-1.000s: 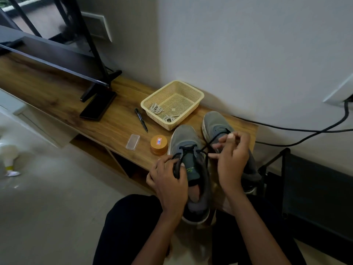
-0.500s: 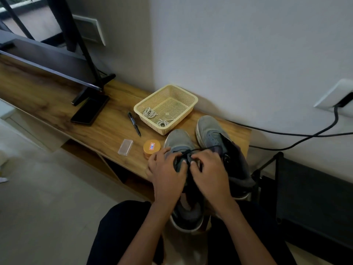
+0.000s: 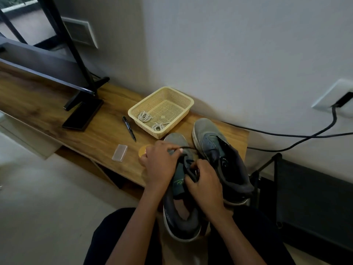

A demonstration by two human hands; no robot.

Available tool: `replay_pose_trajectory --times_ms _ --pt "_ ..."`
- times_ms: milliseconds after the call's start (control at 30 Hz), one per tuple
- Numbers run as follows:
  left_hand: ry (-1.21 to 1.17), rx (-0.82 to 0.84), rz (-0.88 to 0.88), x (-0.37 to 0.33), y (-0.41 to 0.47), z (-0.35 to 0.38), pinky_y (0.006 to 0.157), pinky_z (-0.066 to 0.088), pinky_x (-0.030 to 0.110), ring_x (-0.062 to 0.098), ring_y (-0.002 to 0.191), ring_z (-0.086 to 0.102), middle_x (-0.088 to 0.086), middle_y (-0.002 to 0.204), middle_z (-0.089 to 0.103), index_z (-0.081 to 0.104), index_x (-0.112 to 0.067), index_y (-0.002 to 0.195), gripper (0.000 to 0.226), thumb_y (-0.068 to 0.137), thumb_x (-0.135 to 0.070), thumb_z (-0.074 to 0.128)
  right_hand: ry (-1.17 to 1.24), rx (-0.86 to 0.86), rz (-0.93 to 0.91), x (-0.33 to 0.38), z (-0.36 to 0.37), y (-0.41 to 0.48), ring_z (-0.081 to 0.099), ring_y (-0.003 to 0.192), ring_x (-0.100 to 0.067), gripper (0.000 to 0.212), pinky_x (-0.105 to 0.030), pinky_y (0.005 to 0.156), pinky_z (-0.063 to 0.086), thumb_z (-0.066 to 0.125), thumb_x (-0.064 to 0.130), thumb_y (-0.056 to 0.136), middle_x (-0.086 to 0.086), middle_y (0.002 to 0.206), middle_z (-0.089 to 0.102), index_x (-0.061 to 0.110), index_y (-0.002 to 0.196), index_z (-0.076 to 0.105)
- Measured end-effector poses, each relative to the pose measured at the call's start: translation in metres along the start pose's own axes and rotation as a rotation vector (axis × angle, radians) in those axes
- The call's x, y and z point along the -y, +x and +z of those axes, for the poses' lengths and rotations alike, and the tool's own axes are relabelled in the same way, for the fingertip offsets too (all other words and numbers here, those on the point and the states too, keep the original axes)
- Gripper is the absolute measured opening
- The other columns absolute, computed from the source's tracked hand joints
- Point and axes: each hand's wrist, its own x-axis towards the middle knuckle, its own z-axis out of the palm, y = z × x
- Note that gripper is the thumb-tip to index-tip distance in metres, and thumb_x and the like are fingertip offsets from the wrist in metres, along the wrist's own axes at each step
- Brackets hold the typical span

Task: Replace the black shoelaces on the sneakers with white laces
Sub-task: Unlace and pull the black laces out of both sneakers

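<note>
Sneakers (image 3: 215,144), both grey, sit side by side at the end of a wooden bench (image 3: 91,134). Our left hand (image 3: 160,165) pinches the black lace (image 3: 188,148) over the nearer sneaker (image 3: 181,224). Our right hand (image 3: 207,185) curls its fingers round that lace beside the tongue. White laces (image 3: 145,117) lie coiled in a basket (image 3: 162,90) just behind.

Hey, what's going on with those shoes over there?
A seated person is working the black lace out of a grey sneaker, whose heel hangs over the edge of a wooden bench toward their lap. The left hand pinches the lace near the toe end, and the right hand pinches it by the tongue. The second sneaker stands beside it. Two coiled white laces lie in a yellow basket, not yet used.
</note>
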Motion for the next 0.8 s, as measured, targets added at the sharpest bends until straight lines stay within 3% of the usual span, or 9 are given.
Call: replay_pose_trajectory --times_ms 67,133,267,433,567,700,800 --pt "-0.153 -0.075 0.013 0.001 0.001 0.001 0.103 0.031 0.049 0.020 0.123 0.044 -0.006 0.125 0.054 0.062 -0.031 0.116 0.032 0.086 -0.039 0.062 -0.012 0.000 -0.005 0.000 0.000 -0.001 0.046 0.092 -0.013 0.016 -0.030 0.069 0.039 0.057 0.027 0.084 0.004 0.098 0.048 0.019 0.094 0.046" --pt "-0.155 -0.107 0.058 0.001 -0.004 -0.001 0.104 0.032 0.050 0.020 0.125 0.041 -0.006 0.132 0.049 0.048 -0.033 0.128 0.045 0.085 -0.037 0.064 -0.016 -0.012 -0.021 0.000 0.001 -0.002 0.047 0.093 -0.014 0.016 -0.029 0.068 0.037 0.057 0.027 0.085 0.003 0.099 0.050 0.018 0.096 0.049" --pt "0.107 0.027 0.080 0.004 -0.017 0.000 0.108 0.023 0.047 0.023 0.132 0.026 -0.010 0.136 0.042 0.060 -0.038 0.099 0.017 0.083 -0.033 0.065 -0.066 -0.066 -0.059 -0.005 0.006 -0.003 0.050 0.096 -0.017 0.018 -0.027 0.068 0.033 0.055 0.029 0.089 0.001 0.100 0.053 0.015 0.100 0.053" --pt "0.321 0.076 0.111 -0.002 -0.019 0.004 0.109 0.020 0.045 0.021 0.138 0.017 -0.008 0.146 0.034 0.065 -0.038 0.103 0.018 0.086 -0.037 0.062 -0.164 -0.250 -0.093 -0.007 0.020 -0.006 0.060 0.075 -0.019 0.013 -0.023 0.055 0.032 0.055 0.028 0.084 0.001 0.081 0.060 0.015 0.086 0.059" --pt "0.307 0.059 0.107 -0.005 -0.020 0.011 0.108 0.014 0.043 0.021 0.136 0.017 -0.006 0.143 0.035 0.063 -0.034 0.101 0.013 0.090 -0.035 0.056 -0.163 -0.372 -0.121 -0.008 0.022 -0.006 0.057 0.063 -0.016 0.009 -0.021 0.052 0.030 0.056 0.023 0.082 0.003 0.070 0.058 0.015 0.077 0.057" --pt "0.289 0.051 0.069 -0.003 -0.025 0.025 0.107 0.014 0.041 0.019 0.137 0.017 -0.006 0.142 0.034 0.054 -0.031 0.112 0.018 0.096 -0.034 0.046 -0.100 -0.375 -0.084 -0.007 0.025 -0.008 0.051 0.063 -0.013 0.024 -0.021 0.053 0.029 0.037 0.030 0.088 0.008 0.069 0.048 0.017 0.074 0.051" --pt "0.164 -0.074 0.009 -0.001 -0.027 0.027 0.105 0.018 0.042 0.019 0.132 0.025 -0.005 0.132 0.043 0.051 -0.029 0.104 0.010 0.095 -0.031 0.047 -0.079 -0.398 -0.069 -0.008 0.026 -0.010 0.053 0.064 -0.013 0.025 -0.022 0.053 0.033 0.036 0.029 0.088 0.006 0.071 0.051 0.015 0.077 0.054"
